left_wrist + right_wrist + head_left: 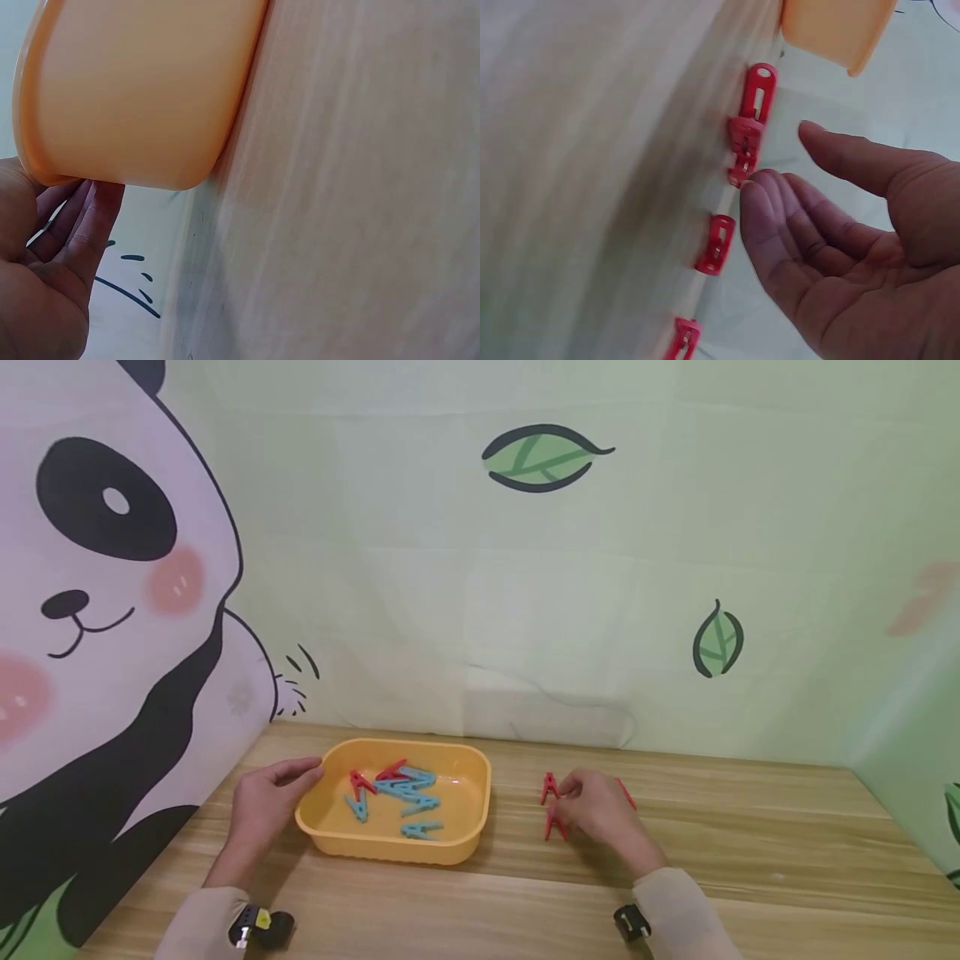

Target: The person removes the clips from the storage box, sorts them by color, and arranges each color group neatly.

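Note:
At the left end of a yellow plastic basket point(393, 853), my left hand point(262, 797) holds the rim. The left wrist view shows the fingers of this hand point(56, 262) against the outer end wall, under the lip. To the right of the basket, my right hand point(603, 814) hovers beside red clothespins point(555, 821) on the table. Thumb and fingers of that hand point(840, 247) are apart in the right wrist view, with nothing between them. More red clothespins point(717, 245) lie below it, one partly behind the hand point(626, 794) in the head view.
Inside the basket lie several blue clothespins point(418, 804) and two red clothespins point(392, 770). The wood-grain table point(750, 843) ends at a pale green backdrop point(420, 610) with a printed panda point(112, 610) on the left.

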`<state>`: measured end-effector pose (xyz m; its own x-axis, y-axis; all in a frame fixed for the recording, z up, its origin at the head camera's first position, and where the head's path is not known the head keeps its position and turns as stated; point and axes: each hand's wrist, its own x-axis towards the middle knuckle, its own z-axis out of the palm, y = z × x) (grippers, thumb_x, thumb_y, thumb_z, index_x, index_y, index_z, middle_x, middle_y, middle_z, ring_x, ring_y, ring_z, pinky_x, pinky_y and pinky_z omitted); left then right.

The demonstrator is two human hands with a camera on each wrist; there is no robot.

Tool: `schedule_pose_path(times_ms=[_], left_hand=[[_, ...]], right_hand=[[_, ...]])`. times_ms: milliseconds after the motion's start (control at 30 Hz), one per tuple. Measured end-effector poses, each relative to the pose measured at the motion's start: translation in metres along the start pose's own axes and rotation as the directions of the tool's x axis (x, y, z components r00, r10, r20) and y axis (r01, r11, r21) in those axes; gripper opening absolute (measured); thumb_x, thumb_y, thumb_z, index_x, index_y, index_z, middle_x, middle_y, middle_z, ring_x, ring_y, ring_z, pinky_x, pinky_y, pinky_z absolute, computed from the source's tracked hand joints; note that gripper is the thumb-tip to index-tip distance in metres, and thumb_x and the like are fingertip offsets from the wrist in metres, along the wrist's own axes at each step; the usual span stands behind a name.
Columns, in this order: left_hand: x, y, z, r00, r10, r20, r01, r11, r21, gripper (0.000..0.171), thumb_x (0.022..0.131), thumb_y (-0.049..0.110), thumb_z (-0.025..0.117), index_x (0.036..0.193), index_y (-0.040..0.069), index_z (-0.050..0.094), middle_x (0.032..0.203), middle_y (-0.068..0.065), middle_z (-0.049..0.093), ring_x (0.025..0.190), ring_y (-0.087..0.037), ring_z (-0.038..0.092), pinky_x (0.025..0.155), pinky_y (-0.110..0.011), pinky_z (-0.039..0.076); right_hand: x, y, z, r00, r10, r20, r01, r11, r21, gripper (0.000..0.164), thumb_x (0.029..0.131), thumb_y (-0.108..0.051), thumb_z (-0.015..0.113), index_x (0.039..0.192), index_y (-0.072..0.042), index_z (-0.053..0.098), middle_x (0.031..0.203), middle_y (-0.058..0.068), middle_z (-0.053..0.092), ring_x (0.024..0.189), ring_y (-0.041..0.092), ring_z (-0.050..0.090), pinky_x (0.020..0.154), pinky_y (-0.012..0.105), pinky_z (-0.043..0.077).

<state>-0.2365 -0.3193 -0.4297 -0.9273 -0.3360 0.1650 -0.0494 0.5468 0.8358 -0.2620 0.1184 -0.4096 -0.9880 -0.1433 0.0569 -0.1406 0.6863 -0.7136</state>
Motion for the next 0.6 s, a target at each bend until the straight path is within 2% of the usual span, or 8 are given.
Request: schedule_pose_path(times_ms=[133, 333, 500, 600], left_hand=[[0.000, 0.000, 0.000, 1.000, 0.004, -0.001, -0.004, 1.000, -0.003, 0.038, 0.103, 0.030, 0.074, 0.132, 0.004, 0.074, 0.130, -0.017, 0.073, 0.126, -0.034, 0.066, 0.085, -0.010, 0.052], [0.000, -0.001, 0.000, 1.000, -0.012, 0.009, 0.012, 1.000, -0.014, 0.040, 0.103, 0.032, 0.074, 0.133, 0.004, 0.074, 0.132, -0.016, 0.072, 0.127, -0.034, 0.065, 0.093, -0.021, 0.056], [0.001, -0.001, 0.000, 1.000, -0.005, 0.005, 0.005, 1.000, -0.018, 0.039, 0.103, 0.030, 0.074, 0.132, 0.004, 0.074, 0.131, -0.016, 0.073, 0.126, -0.033, 0.066, 0.089, -0.016, 0.055], [0.001, -0.001, 0.001, 1.000, 0.006, -0.001, -0.006, 1.000, -0.011, 0.038, 0.103, 0.029, 0.074, 0.132, 0.004, 0.074, 0.130, -0.016, 0.073, 0.126, -0.034, 0.066, 0.090, -0.018, 0.056]], right_hand=[[0.003, -0.001, -0.005, 0.999, -0.041, -0.028, 0.040, 0.998, -0.047, 0.016, 0.088, -0.007, 0.080, 0.100, -0.001, 0.073, 0.087, 0.004, 0.070, 0.083, 0.020, 0.065, 0.072, 0.036, 0.056], [0.004, -0.007, -0.007, 0.997, -0.065, -0.034, 0.065, 0.998, 0.004, 0.018, 0.090, -0.008, 0.080, 0.105, 0.001, 0.074, 0.090, 0.004, 0.072, 0.084, 0.019, 0.067, 0.074, 0.037, 0.058], [0.005, -0.023, -0.005, 0.990, -0.129, -0.063, 0.134, 0.988, 0.073, 0.021, 0.094, -0.013, 0.081, 0.110, -0.001, 0.075, 0.096, 0.004, 0.075, 0.090, 0.020, 0.071, 0.080, 0.039, 0.060], [0.008, -0.039, 0.000, 0.981, -0.182, -0.071, 0.188, 0.977, 0.104, 0.019, 0.095, -0.014, 0.082, 0.110, -0.004, 0.075, 0.099, 0.003, 0.076, 0.096, 0.022, 0.072, 0.084, 0.040, 0.060]])
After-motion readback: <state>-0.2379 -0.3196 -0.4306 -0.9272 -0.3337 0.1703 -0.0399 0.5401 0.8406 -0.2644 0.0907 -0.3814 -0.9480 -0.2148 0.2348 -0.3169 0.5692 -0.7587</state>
